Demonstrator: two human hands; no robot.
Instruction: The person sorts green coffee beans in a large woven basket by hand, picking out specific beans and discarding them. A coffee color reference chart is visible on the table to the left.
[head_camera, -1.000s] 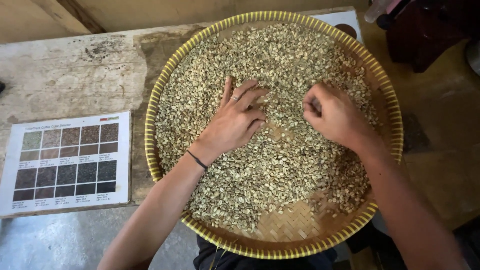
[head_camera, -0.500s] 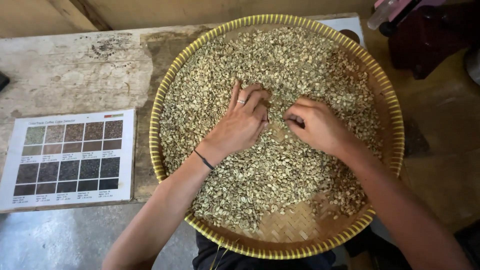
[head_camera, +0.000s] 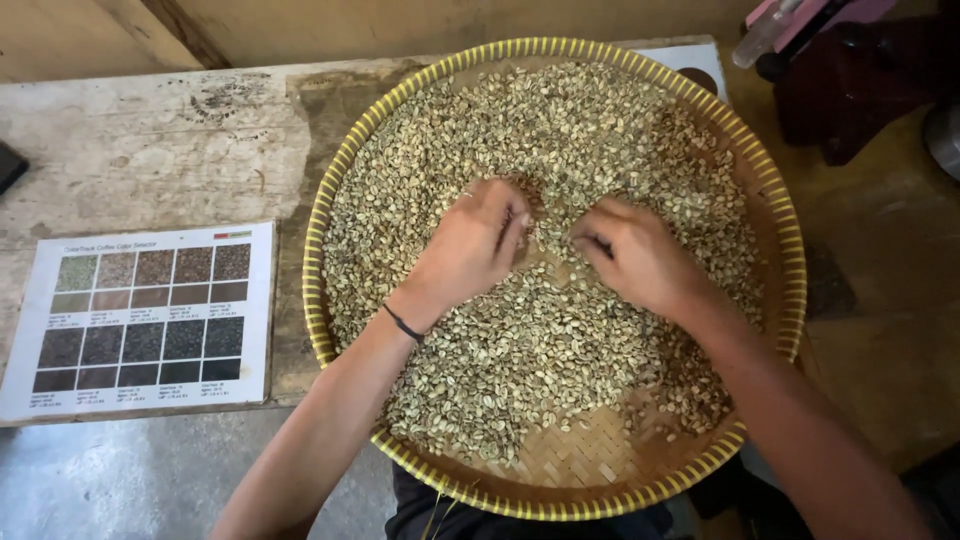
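Both hands are closing in since 0.5 s ago, fingers now curling. Left to right: colour chart sheet (head_camera: 137, 310) is lying on the tabletop (head_camera: 150, 150); left hand (head_camera: 470, 245) is clenching loosely into pale beans (head_camera: 520, 350) mid-tray; right hand (head_camera: 640, 255) is pinching, contents not visible. Woven tray (head_camera: 790, 250) is staying mostly covered, with bare weave showing only at the near edge, so sorting looks far from finished.

The single head-worn view looks steeply down from close above onto the woven tray (head_camera: 790, 250), both hands centred within it.
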